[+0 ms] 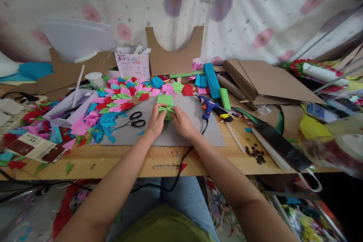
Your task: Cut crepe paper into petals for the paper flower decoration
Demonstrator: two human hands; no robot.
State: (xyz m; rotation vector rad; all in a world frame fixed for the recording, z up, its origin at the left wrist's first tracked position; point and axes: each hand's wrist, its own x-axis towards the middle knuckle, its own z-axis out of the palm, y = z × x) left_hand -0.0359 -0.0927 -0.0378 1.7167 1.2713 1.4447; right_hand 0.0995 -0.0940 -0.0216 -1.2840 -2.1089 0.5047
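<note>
Between both hands a small twisted piece of green crepe paper (167, 109) is pinched at its two ends. My left hand (157, 120) closes on its left end, and my right hand (182, 121) on its right. Below and behind the fingers lies a flat rectangle of green paper (165, 100), on a grey cutting mat (181, 136). Black-handled scissors (137, 119) rest on the mat to the left. A blue glue gun (208, 106) sits on the mat's right side, its black cord running toward my lap. A yellow and black cutter (224, 115) is beside it.
Pleated paper pieces (124, 96) in pink, red, blue and green heap at the left, around a white box (69, 109). Cardboard sheets (272, 79) stack at the back right. Dark beads (256, 153) and a long black-topped box (280, 145) lie at the right.
</note>
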